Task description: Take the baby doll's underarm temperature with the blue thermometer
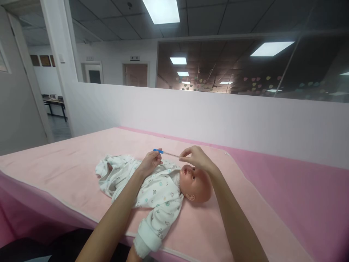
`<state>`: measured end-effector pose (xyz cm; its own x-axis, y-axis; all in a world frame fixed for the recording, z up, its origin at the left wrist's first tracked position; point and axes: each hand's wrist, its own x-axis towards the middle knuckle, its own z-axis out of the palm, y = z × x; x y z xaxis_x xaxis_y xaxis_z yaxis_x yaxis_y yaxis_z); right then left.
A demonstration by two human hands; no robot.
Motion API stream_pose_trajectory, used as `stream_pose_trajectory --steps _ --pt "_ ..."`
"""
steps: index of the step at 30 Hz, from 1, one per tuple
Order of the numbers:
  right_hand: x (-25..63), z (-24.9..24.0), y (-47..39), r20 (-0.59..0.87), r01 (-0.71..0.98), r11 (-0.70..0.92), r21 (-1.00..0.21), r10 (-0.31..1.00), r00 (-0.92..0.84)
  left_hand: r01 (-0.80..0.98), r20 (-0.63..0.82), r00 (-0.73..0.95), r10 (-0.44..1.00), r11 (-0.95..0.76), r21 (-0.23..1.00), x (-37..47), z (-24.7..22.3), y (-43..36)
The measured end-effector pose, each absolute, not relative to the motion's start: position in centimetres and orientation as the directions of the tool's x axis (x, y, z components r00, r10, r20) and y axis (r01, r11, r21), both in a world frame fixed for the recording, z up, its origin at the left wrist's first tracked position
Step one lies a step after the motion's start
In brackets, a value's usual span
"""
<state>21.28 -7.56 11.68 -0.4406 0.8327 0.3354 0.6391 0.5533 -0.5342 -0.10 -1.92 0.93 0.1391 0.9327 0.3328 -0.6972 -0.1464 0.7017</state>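
Observation:
A thin glass thermometer with a blue end is held level above the chest of a baby doll. My left hand is closed around it near the blue end. The fingertips of my right hand pinch the other, thin end, above the doll's face. The doll lies on its back, its head to the right, in a white printed baby suit. My left forearm crosses in front of the suit and hides part of it. One sleeve hangs toward the near edge.
A peach-pink pad covers the bed, over a darker pink sheet. Behind it runs a white half wall with glass above. At the left stands an open door. The pad's near edge lies close to my body.

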Motion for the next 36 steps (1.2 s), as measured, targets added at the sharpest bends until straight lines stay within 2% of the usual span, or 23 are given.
stream_pose_trajectory --steps 6,10,14,21,24,29,33,36 --pt "20.9 11.9 -7.9 0.517 0.530 0.604 -0.595 0.793 -0.323 -0.645 0.338 0.153 0.929 -0.165 0.746 0.0 1.0 -2.0" --pt "21.1 12.4 -10.0 0.620 0.454 0.611 -0.648 0.770 -0.152 -0.374 0.225 0.281 0.933 -0.110 0.921 0.4 1.2 -2.4" --pt "23.0 10.8 -15.2 0.614 0.475 0.534 -0.700 0.789 0.018 -0.065 0.132 0.453 0.882 -0.115 0.991 0.7 1.4 -2.9" --pt "25.6 1.0 -23.6 0.519 0.572 0.255 -0.780 0.774 0.363 0.065 0.169 0.543 0.822 -0.242 0.968 0.6 1.1 -2.6" --pt "25.7 -2.5 -24.0 0.612 0.690 0.231 -0.686 0.695 0.376 0.109 0.143 0.542 0.828 -0.238 0.965 0.5 1.2 -2.6" --pt "26.4 -5.3 -22.6 0.715 0.902 0.162 -0.400 0.671 0.197 0.087 0.128 0.638 0.760 -0.237 0.968 0.3 1.8 -3.2" --pt "27.0 -6.0 -21.6 0.692 0.977 0.047 -0.206 0.713 0.111 0.061 0.147 0.698 0.700 -0.263 0.963 0.3 2.1 -3.4" --pt "25.3 -4.6 -20.6 0.728 0.987 0.084 -0.138 0.684 0.044 0.023 0.168 0.651 0.740 -0.240 0.971 0.3 2.0 -3.4"
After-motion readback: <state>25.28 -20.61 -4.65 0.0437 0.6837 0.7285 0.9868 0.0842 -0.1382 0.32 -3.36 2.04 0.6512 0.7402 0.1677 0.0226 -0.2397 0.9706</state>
